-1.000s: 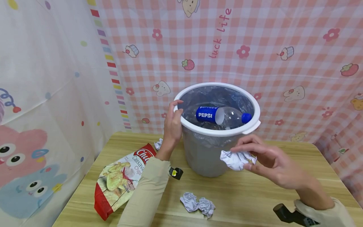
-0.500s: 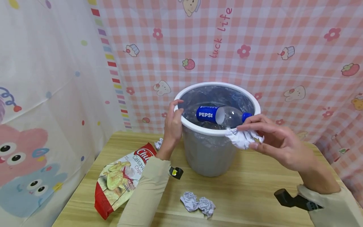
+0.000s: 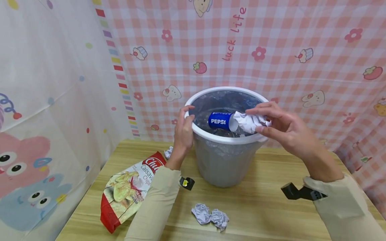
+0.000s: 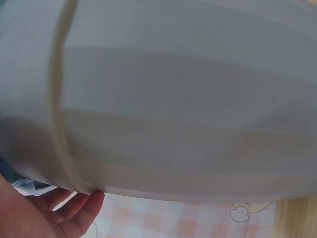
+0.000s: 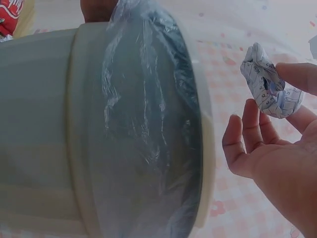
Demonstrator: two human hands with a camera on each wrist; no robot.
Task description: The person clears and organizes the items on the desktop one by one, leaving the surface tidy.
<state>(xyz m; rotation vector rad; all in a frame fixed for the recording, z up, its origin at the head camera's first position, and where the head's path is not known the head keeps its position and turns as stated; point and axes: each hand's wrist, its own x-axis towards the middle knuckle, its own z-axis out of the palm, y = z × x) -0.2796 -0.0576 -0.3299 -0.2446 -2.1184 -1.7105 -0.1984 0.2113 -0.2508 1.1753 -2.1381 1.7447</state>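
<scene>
Head view: grey bin (image 3: pixel 221 164), white-rimmed and plastic-lined, stands on a wood-grain table (image 3: pixel 271 207). Inside the bin: bottle (image 3: pixel 219 121), blue PEPSI label, lies sideways. At the bin's left rim: left hand (image 3: pixel 184 134), grasping it. Over the bin's mouth, right side: right hand (image 3: pixel 287 130), pinching crumpled paper (image 3: pixel 248 123) between thumb and fingers. Left of the bin: chip bag (image 3: pixel 128 187), red-ended, lies partly behind a sleeve (image 3: pixel 155 204); small paper ball (image 3: pixel 168 152) sits nearer. In front of the bin: two paper balls (image 3: pixel 201 214), side by side. Behind the bin: pink gingham cloth (image 3: pixel 169 67), strawberries, cupcakes, "luck life". Far left of the bin: white cloth (image 3: pixel 60 50), dots and cartoon figures.
</scene>
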